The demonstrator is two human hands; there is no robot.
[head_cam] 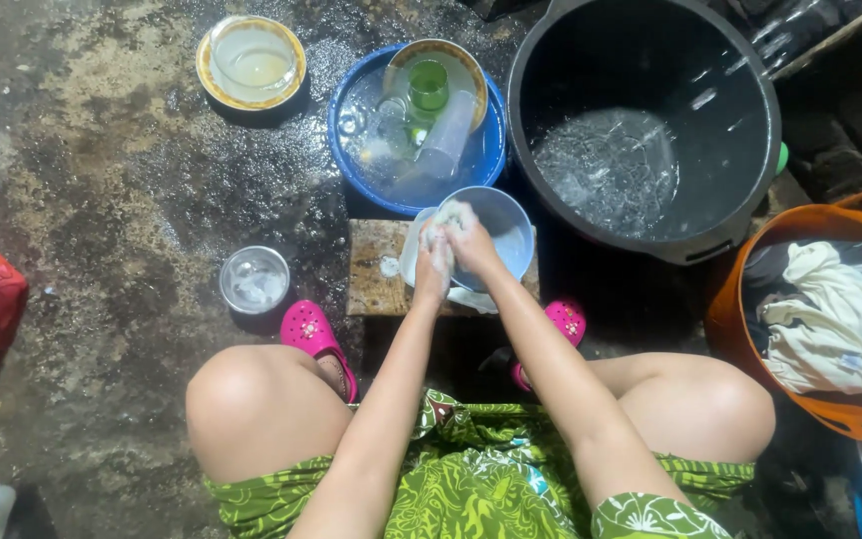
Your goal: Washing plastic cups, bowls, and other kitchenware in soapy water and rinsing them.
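My left hand (432, 262) grips the near rim of a light blue bowl (507, 228) tilted over a small wooden board (371, 281). My right hand (469, 240) presses a soapy white sponge against the inside of the bowl. Both hands are covered in suds. A blue basin (351, 150) just beyond the bowl holds soapy water, a green cup (428, 87), a clear cup (446, 135) and a patterned plate.
A large black tub (740, 70) with water stands at the right. An orange basket (730, 309) of cloths is further right. A yellow-rimmed bowl (251, 62) and a small metal bowl (254, 279) sit on the wet concrete floor. Pink clogs (313, 332) are on my feet.
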